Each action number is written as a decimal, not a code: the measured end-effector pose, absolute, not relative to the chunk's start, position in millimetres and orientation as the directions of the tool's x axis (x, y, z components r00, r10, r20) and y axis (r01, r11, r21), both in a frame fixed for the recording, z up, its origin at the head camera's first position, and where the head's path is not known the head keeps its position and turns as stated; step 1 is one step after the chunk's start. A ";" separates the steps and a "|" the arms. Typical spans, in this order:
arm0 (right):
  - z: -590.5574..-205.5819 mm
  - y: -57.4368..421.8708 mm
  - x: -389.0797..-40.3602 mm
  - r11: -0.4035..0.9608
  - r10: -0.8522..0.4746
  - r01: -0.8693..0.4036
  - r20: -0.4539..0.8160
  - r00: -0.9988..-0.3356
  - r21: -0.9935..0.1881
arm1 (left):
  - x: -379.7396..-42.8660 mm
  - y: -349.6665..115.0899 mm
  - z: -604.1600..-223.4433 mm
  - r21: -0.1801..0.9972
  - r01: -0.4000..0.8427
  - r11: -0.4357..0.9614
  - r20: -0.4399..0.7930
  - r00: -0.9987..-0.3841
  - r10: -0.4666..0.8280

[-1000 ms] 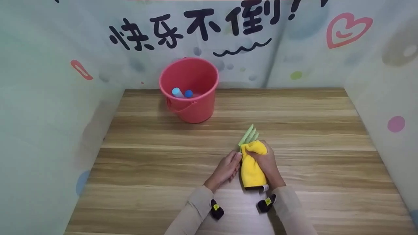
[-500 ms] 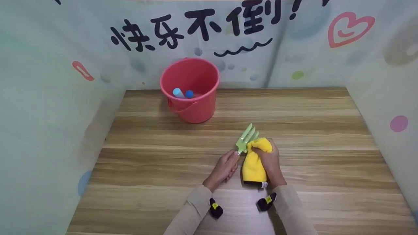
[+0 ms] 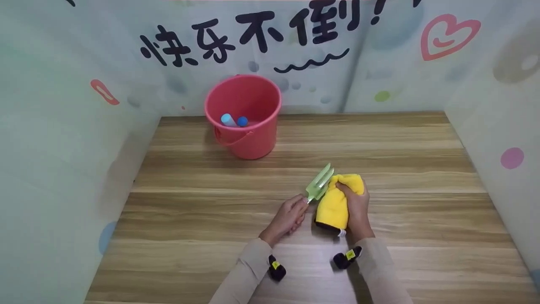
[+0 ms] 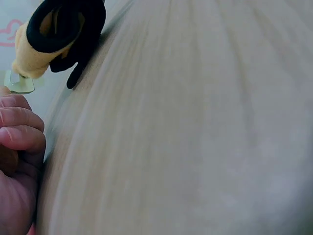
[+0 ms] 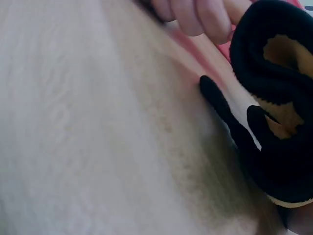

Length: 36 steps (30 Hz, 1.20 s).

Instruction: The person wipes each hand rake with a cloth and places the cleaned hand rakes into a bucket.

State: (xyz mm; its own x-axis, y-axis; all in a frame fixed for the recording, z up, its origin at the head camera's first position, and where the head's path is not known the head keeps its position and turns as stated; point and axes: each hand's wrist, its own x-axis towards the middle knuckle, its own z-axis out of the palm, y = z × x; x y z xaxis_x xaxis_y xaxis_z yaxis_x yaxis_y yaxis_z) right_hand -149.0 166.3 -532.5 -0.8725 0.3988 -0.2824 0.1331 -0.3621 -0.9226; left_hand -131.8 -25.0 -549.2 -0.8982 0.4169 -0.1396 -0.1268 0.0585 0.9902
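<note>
My left hand [image 3: 287, 217] grips the handle of a small garden fork, whose light green head [image 3: 315, 188] points away and to the right. In the left wrist view, curled fingers [image 4: 22, 128] wrap the wooden handle [image 4: 8, 159]. Bunched in my right hand [image 3: 358, 211] is a yellow cloth [image 3: 332, 209] with a black edge, its top gathered under the thumb. The cloth overlaps the right side of the fork's head. Seen from the right wrist, the cloth's black edge [image 5: 274, 166] hangs in folds close over the table. Most right fingers are hidden behind it.
A red bucket [image 3: 255, 145] stands at the back, left of the hands. Inside lie a light blue cylinder [image 3: 228, 120] and a round-ended dark blue thing [image 3: 242, 121]. Printed fabric walls [image 3: 382, 71] border the wooden table [image 3: 190, 211] at the back and sides.
My right hand has shifted right and slightly away with the cloth, along the fork's head. More of the green head shows beside the cloth. My left hand has stayed nearly still.
</note>
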 end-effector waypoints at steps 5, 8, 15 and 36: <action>-525.3 173.8 -148.9 -0.575 0.378 0.146 -0.420 -0.825 -0.805 | -131.8 -25.8 -549.7 0.986 -0.149 0.072 -0.166 -0.891 0.422; -522.4 176.6 -147.5 -0.682 0.345 0.116 -0.457 -0.820 -0.722 | -132.6 -24.4 -549.8 0.984 -0.169 0.058 -0.178 -0.893 0.414; -530.9 173.3 -141.5 -0.457 0.173 0.222 -0.331 -0.928 -0.861 | -133.3 -19.9 -550.2 0.973 -0.232 0.001 -0.217 -0.909 0.357; -532.5 157.7 -143.5 -0.215 0.158 0.236 -0.272 -0.949 -0.948 | -120.7 -15.4 -525.1 0.984 -0.039 0.176 -0.098 -0.936 0.339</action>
